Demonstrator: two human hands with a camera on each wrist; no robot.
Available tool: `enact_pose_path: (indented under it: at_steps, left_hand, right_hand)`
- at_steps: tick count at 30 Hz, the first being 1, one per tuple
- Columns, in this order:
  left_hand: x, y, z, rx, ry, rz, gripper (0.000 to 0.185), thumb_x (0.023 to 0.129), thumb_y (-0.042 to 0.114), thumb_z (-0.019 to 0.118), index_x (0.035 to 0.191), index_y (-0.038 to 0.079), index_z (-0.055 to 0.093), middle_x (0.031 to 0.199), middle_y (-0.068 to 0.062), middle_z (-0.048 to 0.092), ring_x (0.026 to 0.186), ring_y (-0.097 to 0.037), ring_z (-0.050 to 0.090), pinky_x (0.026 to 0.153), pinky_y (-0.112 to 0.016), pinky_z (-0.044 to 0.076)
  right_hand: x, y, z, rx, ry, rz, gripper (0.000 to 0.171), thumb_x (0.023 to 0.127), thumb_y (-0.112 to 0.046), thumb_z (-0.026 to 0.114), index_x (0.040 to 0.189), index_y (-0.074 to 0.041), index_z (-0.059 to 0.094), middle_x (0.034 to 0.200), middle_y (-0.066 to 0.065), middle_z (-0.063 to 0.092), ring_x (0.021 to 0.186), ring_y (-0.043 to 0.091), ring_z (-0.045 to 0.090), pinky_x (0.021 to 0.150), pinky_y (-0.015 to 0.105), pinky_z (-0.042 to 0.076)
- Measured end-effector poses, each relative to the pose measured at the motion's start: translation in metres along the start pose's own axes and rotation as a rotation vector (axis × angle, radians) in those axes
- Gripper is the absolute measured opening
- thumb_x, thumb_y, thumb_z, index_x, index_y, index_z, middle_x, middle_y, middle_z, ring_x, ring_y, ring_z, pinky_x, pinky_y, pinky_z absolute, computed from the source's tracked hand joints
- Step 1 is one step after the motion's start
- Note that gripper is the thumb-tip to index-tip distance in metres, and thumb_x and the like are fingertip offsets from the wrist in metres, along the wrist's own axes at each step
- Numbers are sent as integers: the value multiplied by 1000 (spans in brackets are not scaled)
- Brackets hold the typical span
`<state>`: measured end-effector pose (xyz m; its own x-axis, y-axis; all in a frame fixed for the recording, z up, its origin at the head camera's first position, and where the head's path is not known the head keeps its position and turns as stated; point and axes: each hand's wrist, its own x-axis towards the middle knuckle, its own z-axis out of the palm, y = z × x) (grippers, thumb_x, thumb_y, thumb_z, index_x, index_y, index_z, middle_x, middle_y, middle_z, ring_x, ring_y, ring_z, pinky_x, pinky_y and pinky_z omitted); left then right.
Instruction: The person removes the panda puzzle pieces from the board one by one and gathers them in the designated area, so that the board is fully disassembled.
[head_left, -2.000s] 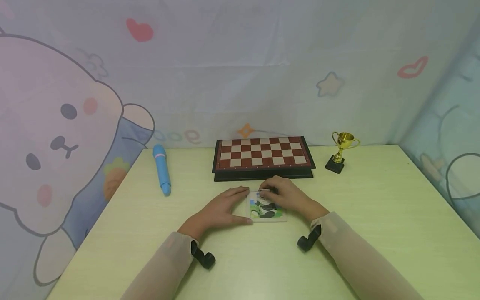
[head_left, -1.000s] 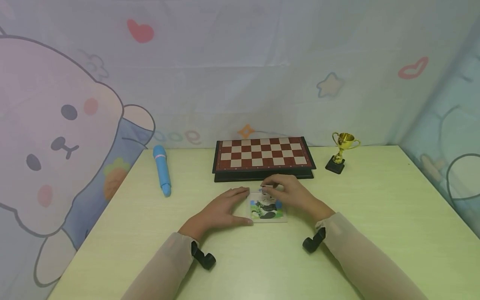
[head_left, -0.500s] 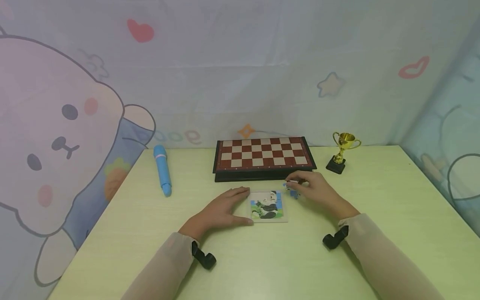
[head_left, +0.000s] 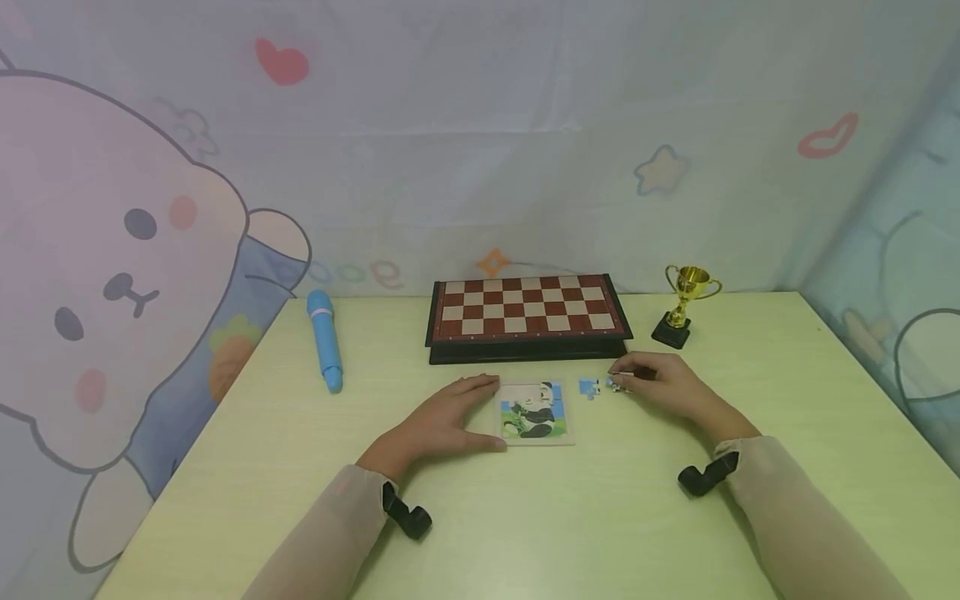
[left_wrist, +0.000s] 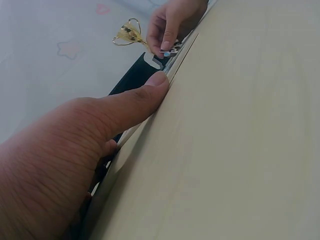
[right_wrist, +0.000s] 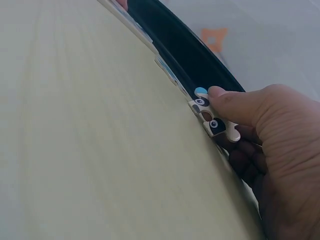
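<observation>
A small square panda jigsaw puzzle [head_left: 534,421] lies in a pale tray [head_left: 558,442] on the table. Its upper left part shows bare tray. My left hand [head_left: 450,417] rests along the tray's left side, fingertips at the far corner and thumb at the near one, fingers nearly straight. The left wrist view shows that thumb [left_wrist: 132,102] on the tray's edge. To the right, my right hand [head_left: 663,383] pinches a puzzle piece [right_wrist: 207,114] with the panda's eyes and nose, close over the table. A blue puzzle piece [head_left: 589,387] lies between this hand and the tray.
Behind the puzzle is a red and white chessboard box [head_left: 528,308]. A gold trophy cup [head_left: 682,300] on a black base stands at the back right. At the back left lies a blue microphone-shaped stick [head_left: 325,342]. A printed cloth hangs behind the table.
My right hand has moved from the tray's upper edge rightward with the puzzle piece. The blue piece, hidden at first, now shows on the table. My left hand stays put.
</observation>
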<state>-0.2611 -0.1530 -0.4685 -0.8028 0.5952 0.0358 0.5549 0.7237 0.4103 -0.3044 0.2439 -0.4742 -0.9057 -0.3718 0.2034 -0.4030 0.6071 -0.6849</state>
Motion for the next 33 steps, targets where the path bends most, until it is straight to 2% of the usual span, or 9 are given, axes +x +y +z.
enact_pose_path:
  at_steps: [4,9,22,33]
  left_hand:
    - [0,-1,1,5,0,1,102,79,81,60,159,21,33,163,8,29,150,-13,23,120,-39,25]
    - [1,0,1,14,-3,-2,103,79,81,59,159,22,33,163,8,28,150,-12,23,120,-38,25]
    - [0,2,-1,7,-2,-6,103,79,80,61,159,22,34,163,9,28,150,-13,23,120,-38,25]
    - [1,1,0,2,1,-9,102,79,80,61,159,23,34,163,8,29,149,-12,24,120,-38,25]
  right_hand:
    - [0,3,-1,0,-6,-43,11,96,-31,72,104,-25,75,102,-6,71,92,15,63,79,29,52]
    - [0,7,-2,-32,-9,-86,12,96,-24,72,107,-23,74,102,-7,71,94,13,62,81,28,52]
    - [1,7,1,-69,-16,-95,12,96,-22,71,108,-21,73,100,-7,66,88,14,57,78,31,49]
    - [2,7,3,-77,-3,-146,10,95,-18,73,104,-18,71,98,-5,63,88,13,56,76,29,48]
